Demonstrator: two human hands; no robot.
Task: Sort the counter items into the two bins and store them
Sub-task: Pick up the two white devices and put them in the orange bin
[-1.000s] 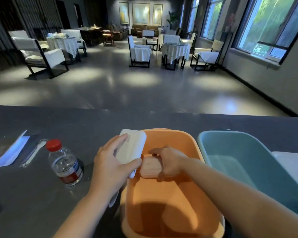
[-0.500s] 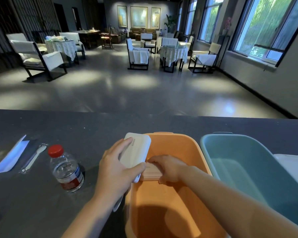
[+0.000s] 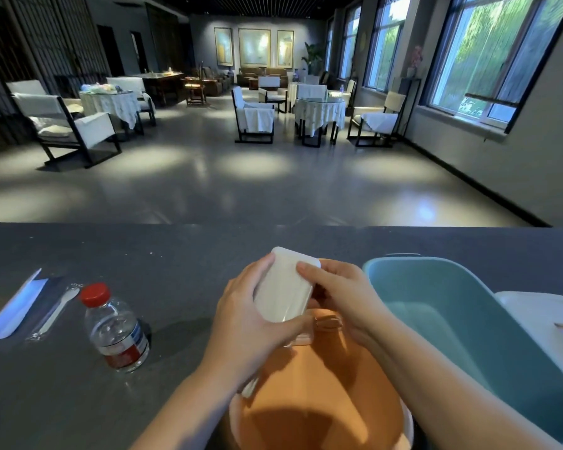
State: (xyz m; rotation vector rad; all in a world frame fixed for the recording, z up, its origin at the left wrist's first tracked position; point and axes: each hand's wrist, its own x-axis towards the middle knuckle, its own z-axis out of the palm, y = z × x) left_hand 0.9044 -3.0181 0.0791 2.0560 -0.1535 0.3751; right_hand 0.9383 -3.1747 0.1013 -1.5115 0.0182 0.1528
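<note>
Head view: hands meet at 6 o'clock over the orange bin.
Left hand: fingers and thumb wrapped around the white case, held tilted above the orange bin.
Right hand: fingertips curled onto the case's right edge and top corner.
Teal bin: at 4 o'clock, just beside the orange bin.
White lid: at 3 o'clock, beside the teal bin.
Water bottle: red cap, upright on the tabletop at 8 o'clock; label too blurred to read.
Wrapped spoon: at 9 o'clock, beside a white paper sleeve.
</note>
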